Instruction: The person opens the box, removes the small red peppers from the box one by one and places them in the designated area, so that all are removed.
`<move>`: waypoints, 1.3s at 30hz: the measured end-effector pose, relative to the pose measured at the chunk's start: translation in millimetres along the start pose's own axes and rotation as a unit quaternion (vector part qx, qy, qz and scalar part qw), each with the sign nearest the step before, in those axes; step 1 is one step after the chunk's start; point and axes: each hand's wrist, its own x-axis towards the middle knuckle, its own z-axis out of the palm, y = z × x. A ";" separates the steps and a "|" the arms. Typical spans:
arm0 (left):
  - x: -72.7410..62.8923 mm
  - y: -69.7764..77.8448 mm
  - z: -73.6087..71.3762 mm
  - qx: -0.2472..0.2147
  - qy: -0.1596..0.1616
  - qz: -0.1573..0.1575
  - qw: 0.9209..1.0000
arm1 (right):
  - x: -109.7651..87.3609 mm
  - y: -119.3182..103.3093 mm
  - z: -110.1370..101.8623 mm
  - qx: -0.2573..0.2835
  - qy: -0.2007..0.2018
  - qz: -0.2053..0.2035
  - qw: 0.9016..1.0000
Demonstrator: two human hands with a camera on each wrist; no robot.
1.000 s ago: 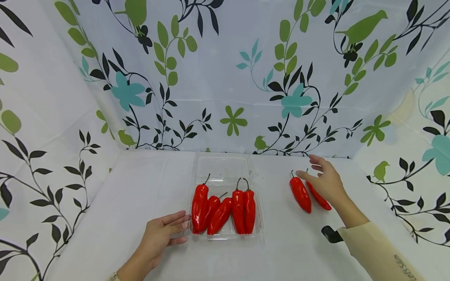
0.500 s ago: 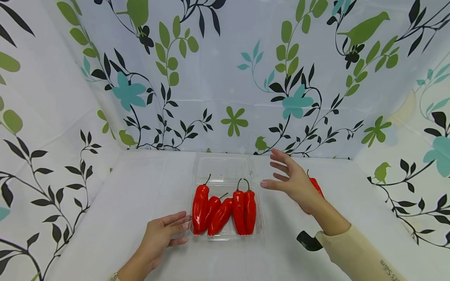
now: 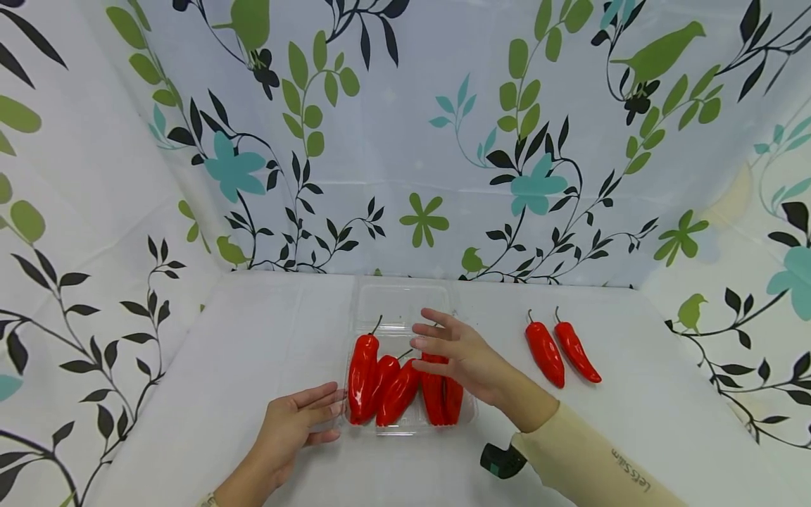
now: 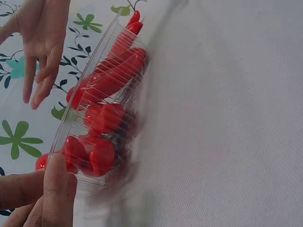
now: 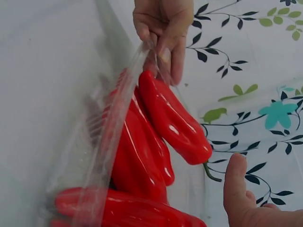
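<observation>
A clear plastic container (image 3: 405, 426) with its lid folded back holds several red peppers (image 3: 362, 373) in the middle of the white table. My left hand (image 3: 332, 415) pinches the container's left rim between thumb and fingers, as the right wrist view also shows it (image 5: 158, 42). My right hand (image 3: 431, 345) hovers open over the right-hand peppers in the container, fingers straight and spread, holding nothing. Two more red peppers (image 3: 545, 354) (image 3: 576, 352) lie side by side on the table to the right. The left wrist view looks through the container wall (image 4: 94, 109) at the peppers.
Patterned cloth walls (image 3: 405, 141) with leaves and birds close in the table (image 3: 253, 352) at the back and both sides. A black device (image 3: 503, 460) is strapped under my right sleeve.
My right hand left the two peppers on the right and swept left, empty, to above the container. The left hand has stayed at the container's rim.
</observation>
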 end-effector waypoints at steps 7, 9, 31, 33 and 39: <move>0.4 0.0 -0.1 0.001 -0.006 0.000 1.000 | 15.5 17.4 15.2 0.007 -0.020 0.028 0.999; 0.1 0.0 -0.1 0.000 -0.004 -0.001 1.000 | 19.2 20.6 17.5 0.010 -0.024 0.033 0.999; 1.6 -6.0 -3.0 -0.013 -0.012 0.004 1.000 | 45.9 33.7 36.1 -0.021 -0.010 0.090 0.996; 1.4 -5.9 -3.3 -0.013 -0.013 0.005 1.000 | 46.9 34.1 37.7 -0.030 -0.008 0.092 0.995; 1.4 -5.4 -3.8 -0.014 -0.011 0.008 1.000 | 48.0 35.9 42.7 -0.068 -0.007 0.088 0.994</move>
